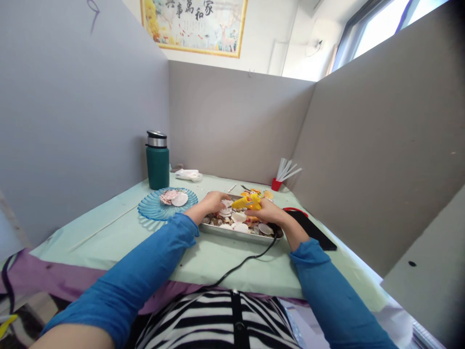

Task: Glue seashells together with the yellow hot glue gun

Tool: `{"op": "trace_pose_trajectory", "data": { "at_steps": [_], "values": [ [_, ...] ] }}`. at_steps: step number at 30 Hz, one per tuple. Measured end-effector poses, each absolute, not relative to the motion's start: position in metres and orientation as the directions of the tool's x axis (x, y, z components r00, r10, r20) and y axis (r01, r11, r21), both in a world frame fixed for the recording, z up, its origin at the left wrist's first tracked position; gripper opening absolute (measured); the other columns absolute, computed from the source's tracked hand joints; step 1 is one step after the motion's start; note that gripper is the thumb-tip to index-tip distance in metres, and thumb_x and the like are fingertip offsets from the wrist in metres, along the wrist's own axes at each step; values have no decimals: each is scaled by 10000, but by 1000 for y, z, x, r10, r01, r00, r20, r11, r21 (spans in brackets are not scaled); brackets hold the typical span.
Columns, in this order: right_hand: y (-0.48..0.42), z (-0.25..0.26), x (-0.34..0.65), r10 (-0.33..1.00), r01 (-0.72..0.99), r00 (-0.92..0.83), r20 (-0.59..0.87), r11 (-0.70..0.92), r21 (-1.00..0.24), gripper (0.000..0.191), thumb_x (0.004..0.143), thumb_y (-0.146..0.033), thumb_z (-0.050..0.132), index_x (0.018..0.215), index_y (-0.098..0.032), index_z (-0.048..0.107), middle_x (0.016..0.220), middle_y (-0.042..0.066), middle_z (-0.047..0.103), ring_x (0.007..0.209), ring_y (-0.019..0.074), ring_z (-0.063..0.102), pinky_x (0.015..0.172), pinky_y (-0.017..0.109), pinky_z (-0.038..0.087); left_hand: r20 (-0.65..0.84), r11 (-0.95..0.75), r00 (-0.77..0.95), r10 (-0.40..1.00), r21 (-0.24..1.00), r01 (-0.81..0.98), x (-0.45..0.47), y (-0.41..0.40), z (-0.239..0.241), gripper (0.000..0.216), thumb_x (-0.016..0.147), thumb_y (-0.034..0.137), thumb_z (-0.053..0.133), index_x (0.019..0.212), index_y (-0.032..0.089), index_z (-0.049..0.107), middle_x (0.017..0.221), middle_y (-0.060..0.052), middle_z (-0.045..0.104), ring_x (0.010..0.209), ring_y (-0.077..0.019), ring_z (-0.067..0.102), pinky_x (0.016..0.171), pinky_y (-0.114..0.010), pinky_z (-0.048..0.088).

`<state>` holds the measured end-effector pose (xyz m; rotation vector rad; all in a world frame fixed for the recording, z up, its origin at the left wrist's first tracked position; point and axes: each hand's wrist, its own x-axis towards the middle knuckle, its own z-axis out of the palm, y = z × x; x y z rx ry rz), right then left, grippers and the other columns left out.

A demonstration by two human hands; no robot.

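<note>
My right hand (267,212) is wrapped round a yellow glue gun (247,202) held over a metal tray (232,233) full of seashells. Its nozzle points left toward my left hand (211,201). That hand rests on the shells at the tray's left end, fingers curled over a pale shell (225,204). The gun's black cord (242,261) runs from the tray's right end down toward my body. Both arms wear blue sleeves.
A blue glass plate (152,210) with a few shells lies left of the tray, a green flask (157,161) behind it. A red cup (276,184) holding white sticks stands at the back right, a dark flat object (314,230) at the right. Grey partitions surround the table.
</note>
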<state>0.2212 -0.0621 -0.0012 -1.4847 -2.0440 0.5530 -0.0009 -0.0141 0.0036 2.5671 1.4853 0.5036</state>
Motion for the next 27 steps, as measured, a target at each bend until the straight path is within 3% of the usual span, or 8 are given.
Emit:
{"op": "trace_pose_trajectory", "data": {
  "at_steps": [16,27],
  "values": [
    [-61,-2,224,953,726,-243,182,303,-617,272,690,-404,656,752,-140,631,502,-16,523,454,107,468,411,214,348,220,-500,453,864,271,823,-1,-14,3,424,727,182,610,1147,223,650,1019,-39,691,959,-186,627,861,-240,459],
    [-65,1,220,945,738,-244,220,328,-590,251,685,-373,663,787,-144,653,577,6,578,533,126,520,458,214,386,201,-487,446,872,271,830,0,-15,5,430,730,182,610,1156,223,644,1063,-45,682,981,-191,623,874,-248,457]
  ]
}}
